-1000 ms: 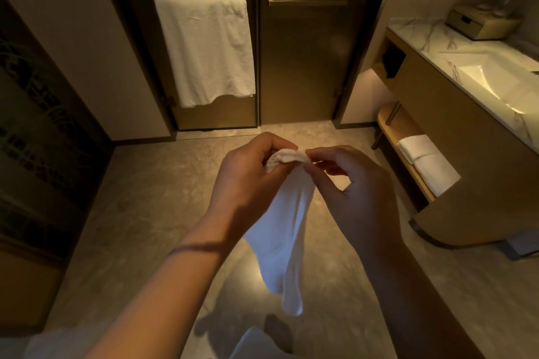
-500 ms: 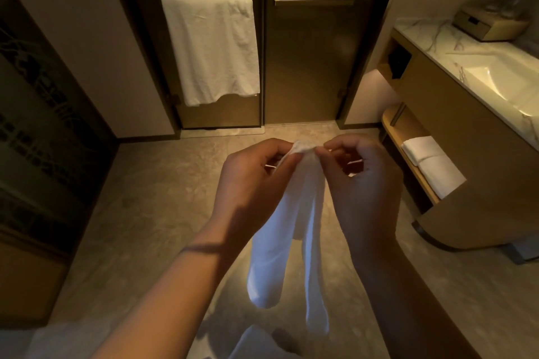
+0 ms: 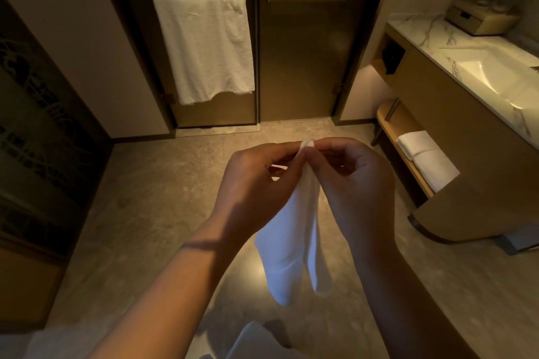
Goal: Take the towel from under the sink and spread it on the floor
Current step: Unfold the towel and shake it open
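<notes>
Left hand (image 3: 256, 183): pinching the top edge of the towel between thumb and fingertips, the other fingers curling loosely.
Right hand (image 3: 353, 181): pinching the same top edge just beside the left, its fingertips nearly touching the left hand's.
Towel (image 3: 291, 245): white, hanging down from the two pinches in long folds, bunching at the top where both hands are meeting; its lower end is dangling above the floor, not touching it.
Position against the grip: the cloth is falling below and between both wrists, only its uppermost tip showing above the fingers.
Floor (image 3: 151, 201): stone-like and bare under the hanging cloth.
Sink (image 3: 495, 76): sitting in a marble counter at the right.
Shelf under the sink (image 3: 388, 128): carrying folded towels (image 3: 425, 159), well apart from the hands.
Door (image 3: 204, 114): bearing a hanging towel (image 3: 204, 46) on a rail.
</notes>
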Motion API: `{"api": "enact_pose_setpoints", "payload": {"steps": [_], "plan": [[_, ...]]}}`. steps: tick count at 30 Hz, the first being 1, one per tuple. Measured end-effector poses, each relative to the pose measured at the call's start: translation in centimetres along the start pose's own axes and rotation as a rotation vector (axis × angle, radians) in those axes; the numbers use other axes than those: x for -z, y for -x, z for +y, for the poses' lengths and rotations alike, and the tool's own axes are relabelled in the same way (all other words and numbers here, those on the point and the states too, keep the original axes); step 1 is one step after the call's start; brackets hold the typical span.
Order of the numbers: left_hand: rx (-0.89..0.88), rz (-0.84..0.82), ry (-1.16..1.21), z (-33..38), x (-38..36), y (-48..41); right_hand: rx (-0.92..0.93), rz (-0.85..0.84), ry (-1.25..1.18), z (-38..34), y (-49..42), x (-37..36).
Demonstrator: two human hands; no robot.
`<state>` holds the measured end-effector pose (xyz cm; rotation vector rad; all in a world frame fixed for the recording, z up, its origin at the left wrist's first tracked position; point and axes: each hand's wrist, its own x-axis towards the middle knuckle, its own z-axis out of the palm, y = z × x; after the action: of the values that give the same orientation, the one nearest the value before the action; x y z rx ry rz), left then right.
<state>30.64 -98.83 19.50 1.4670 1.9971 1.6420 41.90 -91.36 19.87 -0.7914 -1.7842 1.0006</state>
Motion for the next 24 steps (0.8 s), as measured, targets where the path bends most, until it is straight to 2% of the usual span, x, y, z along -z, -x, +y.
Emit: {"api": "enact_pose_setpoints", "payload": {"steps": [9,14,24], "plan": [[0.143,0.048,0.042,-0.7,-0.2,-0.6,-0.022,-0.013,0.007,0.2,0.1,-0.6],[0.152,0.044,0.053,-1.5,-0.5,-0.9,-0.031,0.001,0.042,0.7,-0.3,-1.2],[0.184,0.138,-0.116,-3.6,0.9,-3.0,0.096,-0.025,0.271,3.4,-4.2,0.0]]}}
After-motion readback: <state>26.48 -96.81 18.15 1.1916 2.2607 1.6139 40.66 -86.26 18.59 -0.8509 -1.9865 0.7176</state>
